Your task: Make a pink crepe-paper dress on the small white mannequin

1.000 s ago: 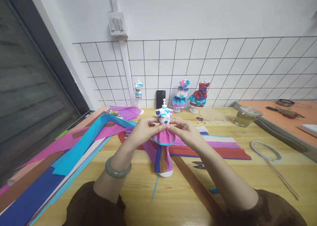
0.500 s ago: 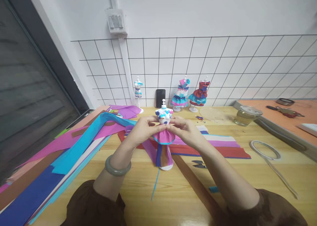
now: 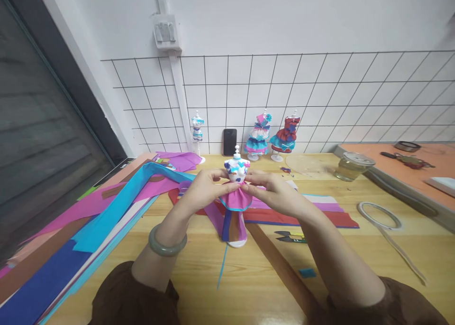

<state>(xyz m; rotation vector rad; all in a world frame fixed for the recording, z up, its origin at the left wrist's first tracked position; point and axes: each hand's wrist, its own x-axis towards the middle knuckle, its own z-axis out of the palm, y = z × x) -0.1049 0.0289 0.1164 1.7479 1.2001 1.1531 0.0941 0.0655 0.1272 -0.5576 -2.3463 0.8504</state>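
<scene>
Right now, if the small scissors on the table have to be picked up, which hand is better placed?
Right hand, probably. The scissors lie on the table just beneath its forearm, while the left hand pinches the mannequin's pink skirt on the far side.

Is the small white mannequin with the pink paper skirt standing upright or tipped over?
Upright. The small white mannequin stands on its base on the wooden table, knob on top, left hand and right hand pinching its waist.

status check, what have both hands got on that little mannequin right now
Left hand and right hand pinch the pink skirt at the waist of the mini mannequin. Mannequin upright on the table. Snips lie beside, apart.
</scene>
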